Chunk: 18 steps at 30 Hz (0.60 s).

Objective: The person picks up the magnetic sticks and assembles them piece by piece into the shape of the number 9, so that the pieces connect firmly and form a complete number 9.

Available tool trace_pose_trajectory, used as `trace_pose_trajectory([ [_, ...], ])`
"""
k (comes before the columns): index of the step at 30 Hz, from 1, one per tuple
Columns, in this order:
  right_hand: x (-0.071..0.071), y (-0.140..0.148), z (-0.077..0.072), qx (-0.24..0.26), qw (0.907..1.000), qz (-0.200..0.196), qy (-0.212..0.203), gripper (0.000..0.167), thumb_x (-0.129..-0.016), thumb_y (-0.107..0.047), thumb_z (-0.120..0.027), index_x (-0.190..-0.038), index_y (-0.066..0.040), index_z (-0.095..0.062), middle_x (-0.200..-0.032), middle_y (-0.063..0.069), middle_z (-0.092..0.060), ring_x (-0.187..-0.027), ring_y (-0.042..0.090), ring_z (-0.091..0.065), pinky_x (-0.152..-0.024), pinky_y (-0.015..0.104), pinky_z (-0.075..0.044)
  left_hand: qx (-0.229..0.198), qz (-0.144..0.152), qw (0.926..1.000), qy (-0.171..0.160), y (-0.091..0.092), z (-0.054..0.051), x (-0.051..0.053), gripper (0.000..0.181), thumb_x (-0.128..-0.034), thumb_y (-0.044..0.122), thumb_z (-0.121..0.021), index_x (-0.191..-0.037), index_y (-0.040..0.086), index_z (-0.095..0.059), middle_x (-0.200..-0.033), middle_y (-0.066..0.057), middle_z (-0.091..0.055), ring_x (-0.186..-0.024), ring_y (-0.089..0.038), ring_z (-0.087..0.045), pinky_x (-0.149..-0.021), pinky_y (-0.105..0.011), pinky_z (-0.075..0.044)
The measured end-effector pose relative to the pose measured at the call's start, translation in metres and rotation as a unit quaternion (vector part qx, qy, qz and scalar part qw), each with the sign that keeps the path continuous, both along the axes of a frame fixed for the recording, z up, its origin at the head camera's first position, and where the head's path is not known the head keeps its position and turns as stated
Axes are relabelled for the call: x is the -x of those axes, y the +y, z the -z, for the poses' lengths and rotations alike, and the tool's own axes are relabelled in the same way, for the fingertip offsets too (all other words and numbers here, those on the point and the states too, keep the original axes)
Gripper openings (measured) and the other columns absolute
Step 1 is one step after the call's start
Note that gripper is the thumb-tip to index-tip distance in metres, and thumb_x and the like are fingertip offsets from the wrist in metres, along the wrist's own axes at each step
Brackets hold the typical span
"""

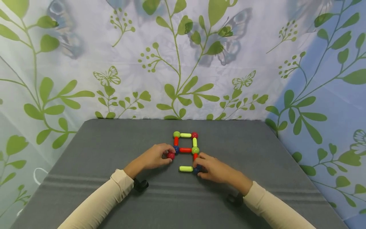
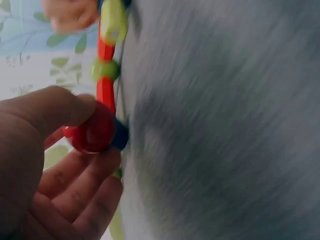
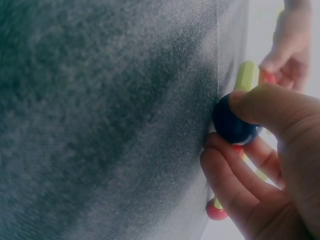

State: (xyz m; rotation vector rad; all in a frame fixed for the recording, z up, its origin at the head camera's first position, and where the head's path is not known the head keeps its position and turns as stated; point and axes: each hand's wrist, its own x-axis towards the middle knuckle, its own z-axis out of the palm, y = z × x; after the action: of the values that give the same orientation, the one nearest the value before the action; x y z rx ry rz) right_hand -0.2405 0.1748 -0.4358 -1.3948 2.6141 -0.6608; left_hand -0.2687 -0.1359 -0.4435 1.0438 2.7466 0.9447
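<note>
My left hand (image 1: 156,156) pinches a red ball (image 2: 94,131) between thumb and fingers, close beside a blue ball (image 1: 176,149). With thumb and fingers my right hand (image 1: 214,168) grips another blue ball (image 3: 232,120), partly hidden in the head view. From it a yellow-green rod (image 1: 186,169) points left and a red rod (image 1: 195,156) runs up to a green ball (image 1: 195,150). Beyond, rods and balls form a square, with a red rod (image 1: 186,150) as its near side. Whether the held red ball touches the blue one is unclear.
At the square's far corners sit a green ball (image 1: 176,134) and a red ball (image 1: 194,135), joined by a yellow-green rod (image 1: 186,135). Everything lies on a grey cloth-covered table (image 1: 114,140). A leaf-patterned curtain (image 1: 137,89) hangs behind its far edge.
</note>
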Motion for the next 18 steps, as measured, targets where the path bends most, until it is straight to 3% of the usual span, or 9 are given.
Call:
trace_pose_trajectory([
  [4, 0.000, 0.000, 0.000, -0.004, 1.0000, 0.008, 0.002, 0.031, -0.088, -0.009, -0.080, -0.111, -0.017, -0.061, -0.108, 0.000, -0.051, -0.086, 0.013, -0.059, -0.075, 0.025, -0.052, 0.002, 0.031, 0.9994, -0.015, 0.004, 0.006, -0.010, 0.027, -0.0925, 0.014, -0.075, -0.117, 0.011, -0.066, -0.108, 0.005, -0.064, -0.099, -0.015, -0.064, -0.086, -0.035, -0.053],
  [18, -0.001, 0.000, 0.001, -0.021, 0.9993, 0.027, -0.013, 0.032, -0.088, -0.013, -0.080, -0.112, -0.020, -0.061, -0.108, -0.005, -0.049, -0.085, 0.008, -0.055, -0.075, 0.024, -0.051, 0.005, 0.060, 0.9981, -0.007, 0.016, 0.009, -0.026, 0.026, -0.0912, 0.015, -0.077, -0.116, 0.012, -0.068, -0.104, 0.006, -0.064, -0.095, -0.010, -0.062, -0.086, -0.033, -0.052],
])
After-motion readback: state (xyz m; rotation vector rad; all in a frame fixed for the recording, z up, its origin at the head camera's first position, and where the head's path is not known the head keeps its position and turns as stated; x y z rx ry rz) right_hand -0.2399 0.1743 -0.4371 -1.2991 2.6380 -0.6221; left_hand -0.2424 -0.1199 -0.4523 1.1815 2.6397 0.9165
